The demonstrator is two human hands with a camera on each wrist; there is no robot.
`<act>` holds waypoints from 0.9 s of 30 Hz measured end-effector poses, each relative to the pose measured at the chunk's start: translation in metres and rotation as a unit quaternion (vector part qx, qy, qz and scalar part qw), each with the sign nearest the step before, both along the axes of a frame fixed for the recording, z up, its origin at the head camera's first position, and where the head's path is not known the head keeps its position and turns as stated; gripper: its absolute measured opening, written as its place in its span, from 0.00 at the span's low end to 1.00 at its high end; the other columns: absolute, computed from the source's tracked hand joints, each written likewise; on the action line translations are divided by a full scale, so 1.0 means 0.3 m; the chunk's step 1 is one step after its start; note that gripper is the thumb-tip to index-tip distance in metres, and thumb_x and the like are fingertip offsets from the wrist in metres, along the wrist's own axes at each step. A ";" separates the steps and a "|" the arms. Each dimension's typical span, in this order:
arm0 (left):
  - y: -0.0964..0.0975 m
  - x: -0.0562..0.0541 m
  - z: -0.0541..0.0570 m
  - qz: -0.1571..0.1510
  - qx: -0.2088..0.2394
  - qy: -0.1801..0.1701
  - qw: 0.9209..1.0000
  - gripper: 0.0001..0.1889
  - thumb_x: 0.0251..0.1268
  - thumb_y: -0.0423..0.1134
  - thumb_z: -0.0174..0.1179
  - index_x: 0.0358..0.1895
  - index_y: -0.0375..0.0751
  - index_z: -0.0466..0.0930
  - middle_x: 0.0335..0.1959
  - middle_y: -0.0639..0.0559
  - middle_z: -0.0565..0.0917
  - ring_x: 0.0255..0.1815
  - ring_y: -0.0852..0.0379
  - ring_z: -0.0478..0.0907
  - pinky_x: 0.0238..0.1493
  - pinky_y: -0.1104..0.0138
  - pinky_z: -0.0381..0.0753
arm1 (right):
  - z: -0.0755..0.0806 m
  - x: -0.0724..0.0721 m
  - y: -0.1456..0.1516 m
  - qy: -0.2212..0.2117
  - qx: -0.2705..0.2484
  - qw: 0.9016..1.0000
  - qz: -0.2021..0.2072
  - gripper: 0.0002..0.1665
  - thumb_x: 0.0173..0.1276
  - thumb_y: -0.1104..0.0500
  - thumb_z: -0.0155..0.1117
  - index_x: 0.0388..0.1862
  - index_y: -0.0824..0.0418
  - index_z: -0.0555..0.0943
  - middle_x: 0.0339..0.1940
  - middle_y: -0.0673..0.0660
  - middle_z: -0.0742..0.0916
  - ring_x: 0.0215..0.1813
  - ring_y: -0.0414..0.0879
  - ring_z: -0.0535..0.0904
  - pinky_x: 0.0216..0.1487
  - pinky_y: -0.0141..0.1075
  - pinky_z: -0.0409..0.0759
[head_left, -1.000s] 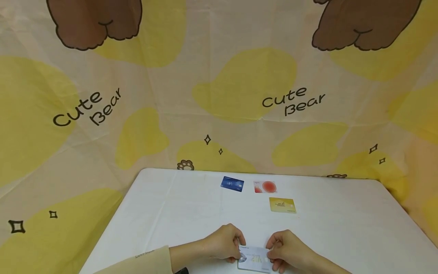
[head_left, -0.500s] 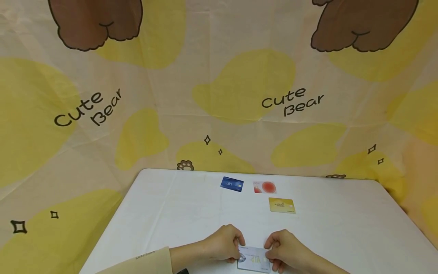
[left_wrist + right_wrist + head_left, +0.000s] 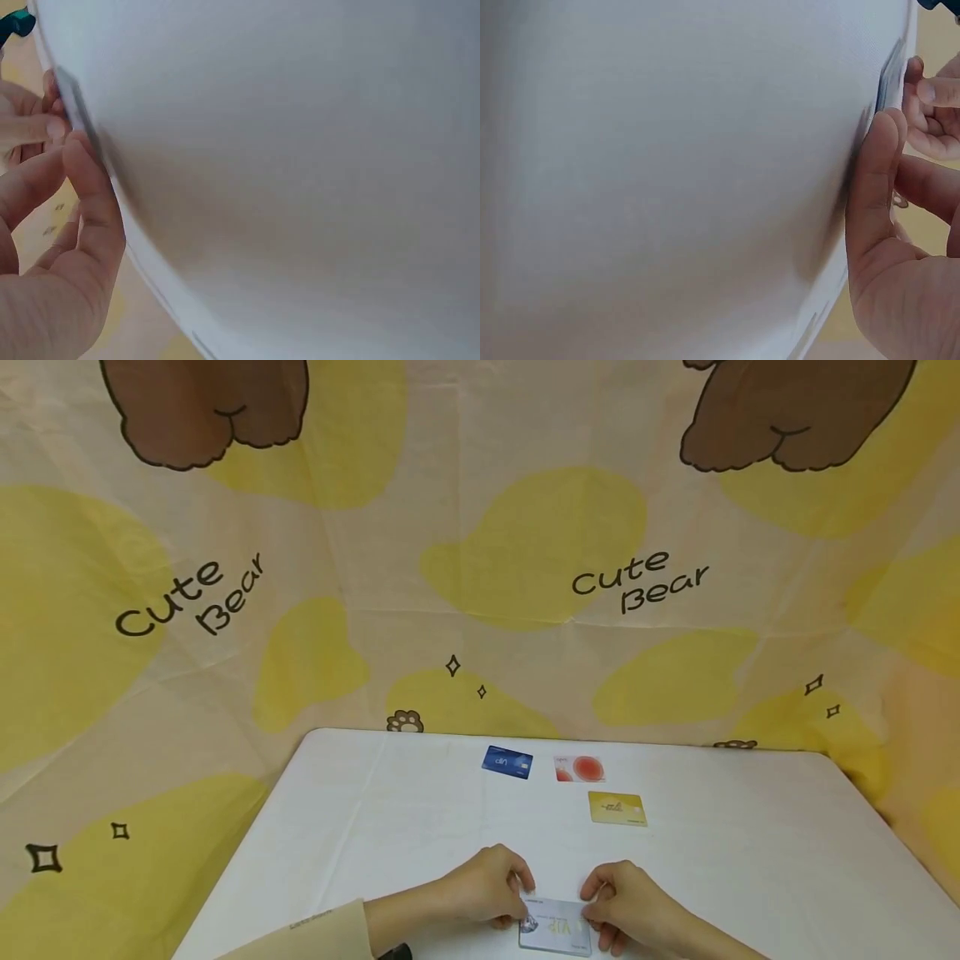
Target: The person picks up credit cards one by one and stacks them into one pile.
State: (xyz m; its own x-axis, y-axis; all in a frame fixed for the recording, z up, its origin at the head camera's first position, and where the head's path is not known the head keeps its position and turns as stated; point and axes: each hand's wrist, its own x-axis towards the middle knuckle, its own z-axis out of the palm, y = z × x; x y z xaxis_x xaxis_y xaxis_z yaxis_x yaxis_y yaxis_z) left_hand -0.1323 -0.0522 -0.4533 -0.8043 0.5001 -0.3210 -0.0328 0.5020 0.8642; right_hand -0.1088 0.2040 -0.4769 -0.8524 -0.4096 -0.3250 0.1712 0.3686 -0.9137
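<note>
- Head view: I see the silver card (image 3: 557,927) at the near part of the white table (image 3: 420,827), between both hands. The left hand (image 3: 487,889) pinches its left end with bent fingers, the right hand (image 3: 633,902) its right end, so fingertips cover those edges.
- Beyond, well apart from the hands, lie the blue card (image 3: 507,762), the red-and-white card (image 3: 579,768) just right of it, and the yellow card (image 3: 617,808), nearer me. A printed cloth (image 3: 525,547) hangs behind the table; a beige sleeve (image 3: 300,935) covers the left forearm.
- Left wrist view: thumb and finger close together at the card's end; they block much of my view of it. A teal object (image 3: 16,25) shows in the corner.
- Right wrist view: the fingers nearly meet by the card; I cannot tell how firmly they press. The other hand sits beyond.
</note>
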 end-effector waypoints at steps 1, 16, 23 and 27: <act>-0.005 -0.009 0.008 0.001 0.000 0.004 1.000 0.10 0.55 0.22 0.72 0.36 0.37 0.84 0.17 0.48 0.80 0.14 0.59 0.74 0.17 0.75 0.71 | 0.007 -0.004 0.004 0.007 0.004 1.000 0.002 0.06 0.67 0.69 0.69 0.40 0.68 0.80 0.20 0.56 0.84 0.17 0.42 0.79 0.19 0.30 0.79; -0.028 -0.145 0.113 0.006 0.034 0.184 0.982 0.08 0.64 0.32 0.67 0.46 0.39 0.88 0.30 0.58 0.82 0.28 0.62 0.75 0.29 0.71 0.74 | 0.118 -0.070 0.084 0.101 0.057 0.992 -0.050 0.14 0.70 0.64 0.69 0.49 0.71 0.81 0.28 0.58 0.86 0.26 0.51 0.83 0.23 0.36 0.79; 0.007 -0.178 0.107 0.023 0.055 0.202 0.977 0.09 0.65 0.32 0.69 0.48 0.39 0.88 0.32 0.58 0.82 0.32 0.59 0.76 0.31 0.71 0.76 | 0.156 -0.094 0.124 0.138 0.064 0.985 -0.085 0.17 0.71 0.62 0.70 0.53 0.72 0.80 0.37 0.59 0.87 0.34 0.51 0.85 0.28 0.37 0.83; 0.027 -0.197 0.106 0.026 0.073 0.211 0.975 0.11 0.65 0.33 0.70 0.50 0.39 0.87 0.34 0.57 0.82 0.36 0.60 0.78 0.35 0.70 0.78 | 0.163 -0.111 0.144 0.149 0.064 0.982 -0.100 0.18 0.71 0.64 0.70 0.55 0.72 0.80 0.40 0.61 0.88 0.37 0.50 0.85 0.31 0.37 0.85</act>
